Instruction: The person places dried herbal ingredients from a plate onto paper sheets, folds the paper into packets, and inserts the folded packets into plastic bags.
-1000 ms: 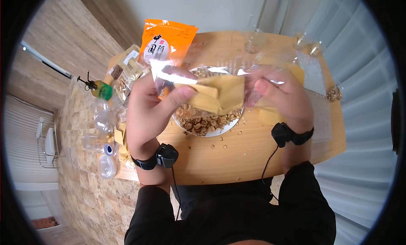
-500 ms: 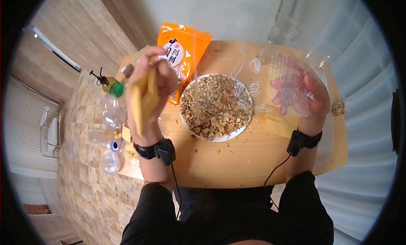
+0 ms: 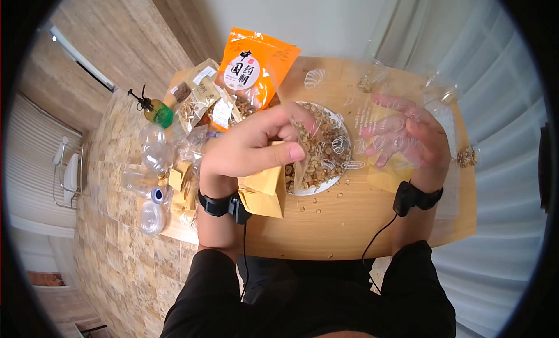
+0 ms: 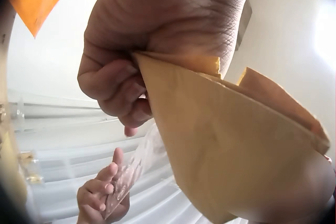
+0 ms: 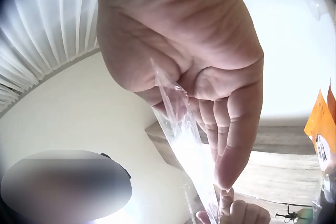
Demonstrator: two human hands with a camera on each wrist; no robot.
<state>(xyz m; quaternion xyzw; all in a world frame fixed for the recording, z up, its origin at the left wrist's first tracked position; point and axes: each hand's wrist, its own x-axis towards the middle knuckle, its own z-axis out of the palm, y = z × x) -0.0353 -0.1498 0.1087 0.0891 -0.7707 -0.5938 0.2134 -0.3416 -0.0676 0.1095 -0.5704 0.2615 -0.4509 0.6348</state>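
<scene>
My left hand [image 3: 256, 148] grips a small stack of yellow-brown paper envelopes [image 3: 265, 192] near the table's front edge, and its thumb and forefinger also pinch one edge of a clear plastic bag [image 3: 349, 113] printed with white shells. In the left wrist view the fingers [image 4: 118, 85] curl round the envelopes [image 4: 236, 150]. My right hand [image 3: 407, 134] holds the bag's other side, fingers fairly straight behind the film; the right wrist view shows the film [image 5: 189, 155] caught between thumb and fingers [image 5: 231, 129]. The bag hangs over a white plate [image 3: 310, 190] heaped with dried pieces.
An orange packet [image 3: 253, 67] and paper herb packets [image 3: 201, 102] lie at the back left of the wooden table [image 3: 349, 233]. A green bottle [image 3: 157, 113] and clear plastic containers [image 3: 145, 157] sit at the left edge. Small glass jars [image 3: 445, 93] stand at the back right. Crumbs lie near the plate.
My left hand came down from the raised left with the envelopes to the front of the plate and took the bag's edge. The right hand stayed with the bag.
</scene>
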